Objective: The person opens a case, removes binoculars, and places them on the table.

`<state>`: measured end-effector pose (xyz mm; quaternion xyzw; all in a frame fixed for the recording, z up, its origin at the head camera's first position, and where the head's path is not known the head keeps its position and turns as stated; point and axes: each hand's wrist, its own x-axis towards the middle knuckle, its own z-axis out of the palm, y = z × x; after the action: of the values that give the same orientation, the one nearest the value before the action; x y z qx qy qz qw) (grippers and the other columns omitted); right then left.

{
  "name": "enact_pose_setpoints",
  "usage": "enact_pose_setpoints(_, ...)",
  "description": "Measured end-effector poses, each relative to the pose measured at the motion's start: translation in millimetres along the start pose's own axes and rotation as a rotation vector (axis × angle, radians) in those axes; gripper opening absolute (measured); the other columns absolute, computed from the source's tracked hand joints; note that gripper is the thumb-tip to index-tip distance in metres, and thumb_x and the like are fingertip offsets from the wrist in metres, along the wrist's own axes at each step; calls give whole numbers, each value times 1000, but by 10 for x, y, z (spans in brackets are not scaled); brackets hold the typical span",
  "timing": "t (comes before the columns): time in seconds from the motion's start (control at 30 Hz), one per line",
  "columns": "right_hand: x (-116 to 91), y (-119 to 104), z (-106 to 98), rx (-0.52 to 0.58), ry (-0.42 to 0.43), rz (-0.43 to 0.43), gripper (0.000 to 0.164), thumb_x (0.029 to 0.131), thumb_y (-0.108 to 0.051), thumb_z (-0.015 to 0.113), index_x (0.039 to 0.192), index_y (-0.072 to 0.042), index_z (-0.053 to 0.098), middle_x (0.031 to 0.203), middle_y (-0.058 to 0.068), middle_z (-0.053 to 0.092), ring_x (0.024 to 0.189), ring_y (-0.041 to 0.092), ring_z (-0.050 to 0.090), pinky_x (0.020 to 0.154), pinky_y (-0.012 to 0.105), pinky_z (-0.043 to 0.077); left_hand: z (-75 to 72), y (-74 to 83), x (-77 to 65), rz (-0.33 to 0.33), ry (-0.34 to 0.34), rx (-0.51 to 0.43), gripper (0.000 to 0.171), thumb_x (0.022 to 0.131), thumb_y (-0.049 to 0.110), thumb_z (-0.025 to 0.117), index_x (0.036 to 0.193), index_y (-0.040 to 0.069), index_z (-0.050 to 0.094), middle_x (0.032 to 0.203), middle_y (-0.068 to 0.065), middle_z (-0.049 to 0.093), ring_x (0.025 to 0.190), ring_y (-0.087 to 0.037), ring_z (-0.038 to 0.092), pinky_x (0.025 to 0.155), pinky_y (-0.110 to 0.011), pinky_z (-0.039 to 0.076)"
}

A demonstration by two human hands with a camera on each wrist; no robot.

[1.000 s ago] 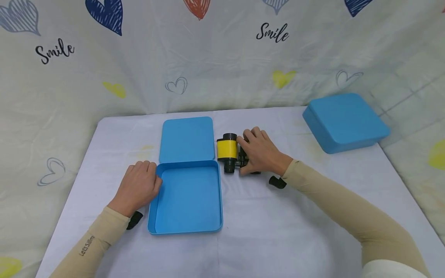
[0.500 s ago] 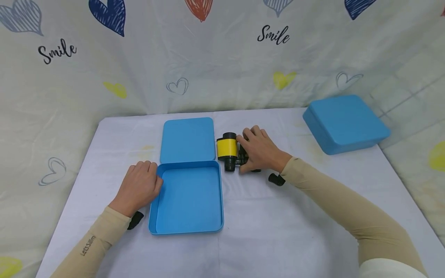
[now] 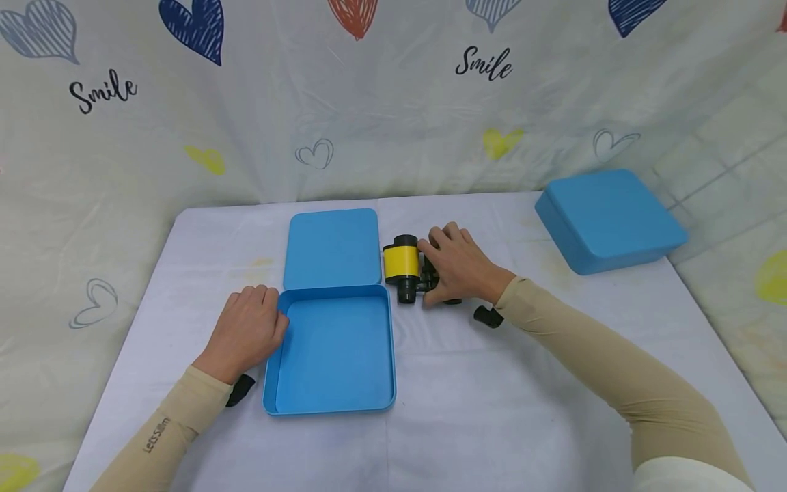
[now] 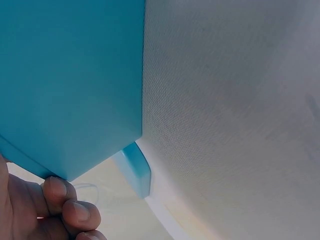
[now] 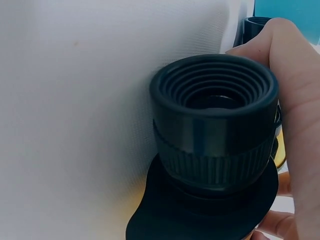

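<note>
In the head view a pair of yellow and black binoculars point(image 3: 402, 263) lies on the white-covered table, right of an open blue box point(image 3: 332, 352). My right hand point(image 3: 458, 266) grips its right half from above, covering much of that side. The right wrist view shows a ribbed black eyepiece point(image 5: 215, 115) close up, with the thumb beside it. My left hand point(image 3: 246, 328) pinches the box's left rim near its back corner. In the left wrist view curled fingers point(image 4: 77, 212) touch the box's wall point(image 4: 75, 80). Inside the box only bare blue floor shows.
A flat blue lid panel point(image 3: 332, 247) lies against the box's back edge. At the table's back right stands a second blue box point(image 3: 611, 219), bottom or lid upward. Behind the table hangs a heart-printed cloth point(image 3: 393, 102).
</note>
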<state>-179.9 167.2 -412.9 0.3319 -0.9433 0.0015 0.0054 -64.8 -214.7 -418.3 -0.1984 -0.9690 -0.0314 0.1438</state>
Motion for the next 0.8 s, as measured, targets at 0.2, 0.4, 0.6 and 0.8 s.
enact_pose_setpoints(0.2, 4, 10, -1, 13, -1, -8, 94, 63, -70, 84, 131, -12, 55, 114, 13, 50, 110, 35, 43, 86, 45, 37, -2, 0, 1, -3, 0, -4, 19, 88, 8, 53, 72, 7, 43, 62, -5, 34, 58, -19, 34, 58, -28, 24)
enact_pose_setpoints(0.4, 16, 10, -2, 31, -21, -3, 93, 63, -69, 84, 131, -12, 56, 116, 13, 51, 111, 35, 42, 86, 45, 36, 0, 4, -7, -13, -15, -4, 19, 89, 9, 53, 72, 7, 43, 63, -5, 35, 58, -19, 35, 58, -29, 24)
enact_pose_setpoints(0.6, 16, 5, -19, 47, -29, -4, 93, 63, -68, 85, 132, -12, 56, 116, 13, 51, 111, 35, 42, 87, 45, 36, 8, 0, -12, -13, -16, -3, 19, 89, 9, 53, 73, 7, 44, 62, -5, 35, 58, -19, 35, 58, -29, 25)
enact_pose_setpoints(0.8, 24, 5, -17, 54, -36, 1, 91, 64, -66, 85, 132, -12, 56, 116, 13, 51, 111, 35, 41, 87, 45, 36, 10, -6, -4, -8, -14, -2, 18, 89, 9, 53, 73, 6, 45, 62, -5, 36, 58, -20, 36, 58, -29, 25)
